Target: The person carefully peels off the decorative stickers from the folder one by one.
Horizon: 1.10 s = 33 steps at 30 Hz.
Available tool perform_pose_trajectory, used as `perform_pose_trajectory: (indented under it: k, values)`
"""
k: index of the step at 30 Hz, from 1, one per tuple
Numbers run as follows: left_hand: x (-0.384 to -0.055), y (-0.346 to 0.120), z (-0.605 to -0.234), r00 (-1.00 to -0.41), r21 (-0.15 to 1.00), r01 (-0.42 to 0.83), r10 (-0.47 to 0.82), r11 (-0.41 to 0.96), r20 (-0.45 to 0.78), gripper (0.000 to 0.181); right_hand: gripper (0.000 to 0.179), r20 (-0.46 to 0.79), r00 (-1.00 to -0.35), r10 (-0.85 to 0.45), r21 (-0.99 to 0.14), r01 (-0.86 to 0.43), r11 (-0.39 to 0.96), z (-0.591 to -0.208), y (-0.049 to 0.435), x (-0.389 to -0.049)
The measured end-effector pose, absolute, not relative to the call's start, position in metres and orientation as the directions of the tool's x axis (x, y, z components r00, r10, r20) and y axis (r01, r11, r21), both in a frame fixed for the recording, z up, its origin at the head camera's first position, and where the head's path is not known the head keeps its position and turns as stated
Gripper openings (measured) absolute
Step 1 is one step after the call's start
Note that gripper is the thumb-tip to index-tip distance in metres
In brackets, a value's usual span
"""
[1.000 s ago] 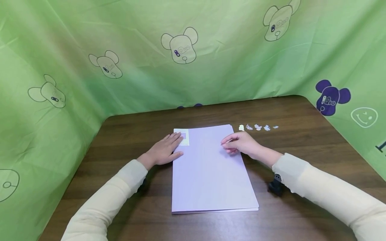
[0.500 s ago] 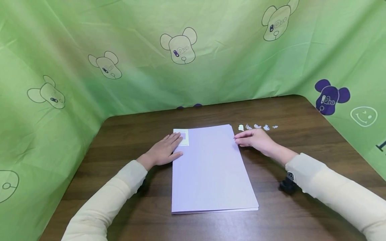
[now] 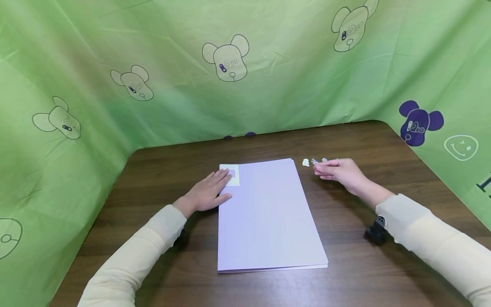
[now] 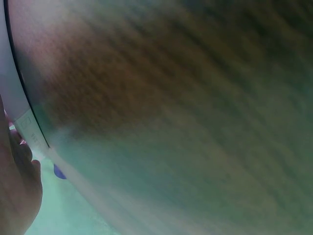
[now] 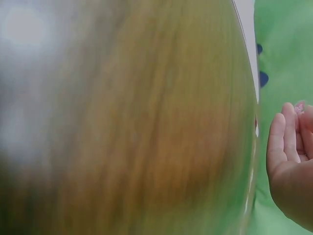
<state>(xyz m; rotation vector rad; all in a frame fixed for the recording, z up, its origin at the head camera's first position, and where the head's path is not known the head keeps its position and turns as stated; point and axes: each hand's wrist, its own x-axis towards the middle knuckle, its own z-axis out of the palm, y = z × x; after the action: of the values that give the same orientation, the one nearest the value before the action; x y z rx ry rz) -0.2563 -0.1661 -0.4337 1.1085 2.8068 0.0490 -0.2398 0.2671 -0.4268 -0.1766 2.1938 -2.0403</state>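
A large pale-purple folded sheet [image 3: 268, 221] lies on the table, with a small white-bordered label [image 3: 235, 179] at its top left corner. My left hand [image 3: 207, 190] rests with its fingers spread on the sheet's left edge, fingertips over the label. My right hand [image 3: 341, 174] is past the sheet's right side, above the table. Between thumb and fingertip it pinches a small pink sticker [image 5: 300, 107] with a clear edge. Just beyond the hand lies a row of small cut-out stickers: a pale yellow one [image 3: 305, 162] and a bluish one [image 3: 314, 161] show, others are partly covered by the hand.
The brown wooden table [image 3: 172, 243] reaches to a green cloth backdrop [image 3: 172, 115] printed with bear heads, which stands behind and at both sides. A black wrist camera [image 3: 376, 231] hangs below the right cuff, close over the table.
My right hand has moved right, from over the sheet's upper right part to beside the sticker row, still pinching the small sticker. The left hand has stayed in place.
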Motion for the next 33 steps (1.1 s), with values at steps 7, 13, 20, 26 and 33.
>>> perform_pose_trajectory:
  k: [7,13,20,26,33]
  values:
    - [-0.256,-0.166,-0.433,-0.724,0.077,0.678,0.682,0.731,-0.104,0.075,0.018,-0.030,-0.990,-0.138,-0.998,0.037,-0.049,-0.423,0.290,-0.242]
    - [-0.256,-0.166,-0.432,-0.725,0.078,0.675,0.679,0.734,-0.111,0.075,0.017,-0.035,-0.996,-0.080,-0.997,0.041,-0.066,-0.421,0.315,-0.246]
    - [-0.257,-0.166,-0.433,-0.732,0.075,0.668,0.672,0.740,-0.113,0.076,0.021,-0.033,-0.997,-0.064,-0.994,0.040,-0.106,-0.421,0.346,-0.250]
    - [-0.258,-0.167,-0.435,-0.728,0.069,0.674,0.677,0.735,-0.106,0.076,0.024,-0.077,-0.995,-0.060,-0.992,0.082,-0.096,-0.425,0.371,-0.255]
    - [-0.258,-0.167,-0.435,-0.722,0.072,0.680,0.684,0.729,-0.102,0.075,0.023,-0.103,-0.995,0.016,-0.988,0.104,0.115,-0.424,0.389,-0.256]
